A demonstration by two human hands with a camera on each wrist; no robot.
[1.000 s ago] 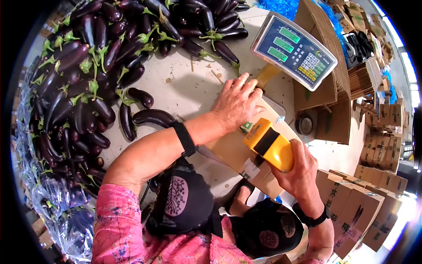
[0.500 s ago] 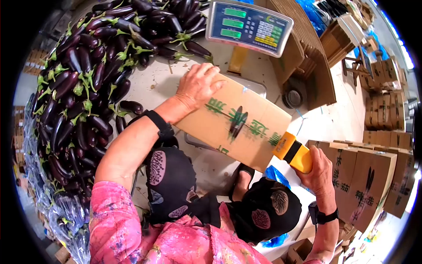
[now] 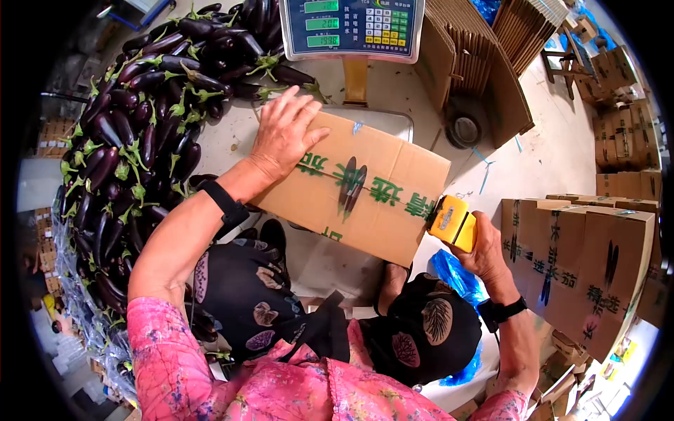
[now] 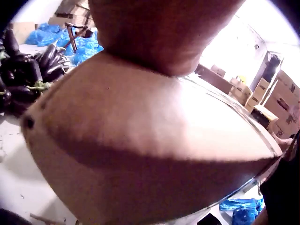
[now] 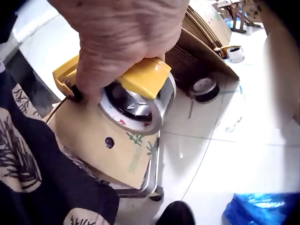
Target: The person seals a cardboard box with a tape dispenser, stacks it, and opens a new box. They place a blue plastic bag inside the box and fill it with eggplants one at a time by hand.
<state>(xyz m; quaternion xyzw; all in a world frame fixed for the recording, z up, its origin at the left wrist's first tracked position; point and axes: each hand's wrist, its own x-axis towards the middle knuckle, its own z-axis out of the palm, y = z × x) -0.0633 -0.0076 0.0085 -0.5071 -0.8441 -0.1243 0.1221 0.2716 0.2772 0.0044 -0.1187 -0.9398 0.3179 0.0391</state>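
A closed cardboard box [image 3: 309, 203] printed with green characters and an eggplant picture lies on the platform scale [image 3: 393, 121]. My left hand [image 3: 284, 133] rests with spread fingers on the box's far left corner; in the left wrist view part of that hand [image 4: 154, 37] covers the top edge. My right hand [image 3: 484, 245] grips a yellow tape dispenser [image 3: 449, 219] at the box's right end. In the right wrist view its tape roll [image 5: 124, 117] stands against the box's end panel [image 5: 84, 136], which has a round hole.
Many eggplants [image 3: 126, 161] are heaped on the left. The scale's display [image 3: 351, 28] stands at the back. Flattened cartons [image 3: 477, 67] and a dark round roll [image 3: 463, 130] lie at the back right. Packed boxes [image 3: 576, 266] stand right; blue plastic [image 3: 456, 274] lies on the floor.
The tape dispenser has moved along the box top to its right end and now sits at that end's edge. My left hand stays on the far left corner. The head view has shifted.
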